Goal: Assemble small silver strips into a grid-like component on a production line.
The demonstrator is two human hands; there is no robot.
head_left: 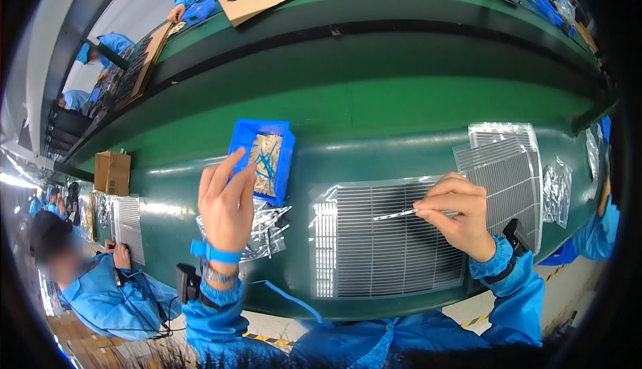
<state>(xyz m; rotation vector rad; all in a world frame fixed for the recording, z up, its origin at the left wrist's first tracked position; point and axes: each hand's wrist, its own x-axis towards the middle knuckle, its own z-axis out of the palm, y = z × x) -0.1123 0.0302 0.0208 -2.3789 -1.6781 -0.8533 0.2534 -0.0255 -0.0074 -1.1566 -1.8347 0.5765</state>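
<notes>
1. I see my right hand (461, 215) pinching slim metal tweezers (404, 214), tips resting over the ribbed grey tray (384, 242) on the green tabletop (374, 108).
2. My left hand (227, 205) is spread, holding nothing, reaching toward the blue bin (284, 162) of small blue and tan parts just beyond the fingers.
3. Silvery bags (267, 228) lie beneath that hand.
4. I judge the work mid-way: I cannot tell how many slots are filled, and parts remain in the bin.
</notes>
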